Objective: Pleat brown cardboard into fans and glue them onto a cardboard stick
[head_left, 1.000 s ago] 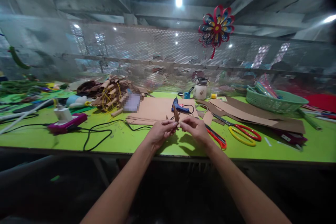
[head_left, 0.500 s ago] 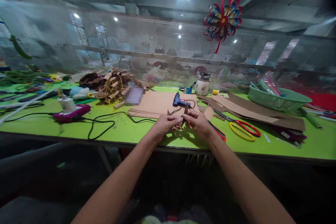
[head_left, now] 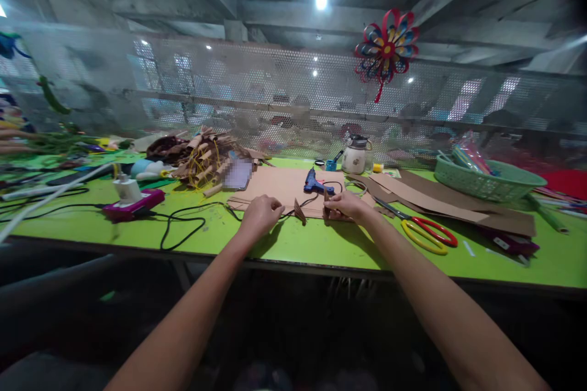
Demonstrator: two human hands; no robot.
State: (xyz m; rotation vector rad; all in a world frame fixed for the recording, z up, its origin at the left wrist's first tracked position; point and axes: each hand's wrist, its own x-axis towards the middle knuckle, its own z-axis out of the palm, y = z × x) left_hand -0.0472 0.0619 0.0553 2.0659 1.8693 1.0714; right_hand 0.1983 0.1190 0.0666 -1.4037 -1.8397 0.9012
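Note:
My right hand (head_left: pixel 345 204) is closed, thumb and fingers pinching a small brown paper piece (head_left: pixel 326 206) that stands nearly upright. A second brown paper piece (head_left: pixel 299 212) stands tilted on the green table, between my hands and touched by neither. My left hand (head_left: pixel 260 217) hovers low over the table to its left, fingers curled together; whether anything is in them is hidden. Behind my hands, a blue glue gun (head_left: pixel 315 183) lies on tan paper sheets (head_left: pixel 270 182), its dark cord running between the hands.
Scissors (head_left: pixel 426 235) with red and yellow handles lie to the right, near long brown strips (head_left: pixel 426 195) and a green basket (head_left: pixel 490 182). On the left are a purple power strip (head_left: pixel 132 204), black cables and a bundle of brown paper (head_left: pixel 202 159). A jug (head_left: pixel 354 156) stands behind.
My hands have moved apart, the left one going left. One brown piece now stands free between them, while my right hand keeps hold of the other. The view has tilted up slightly.

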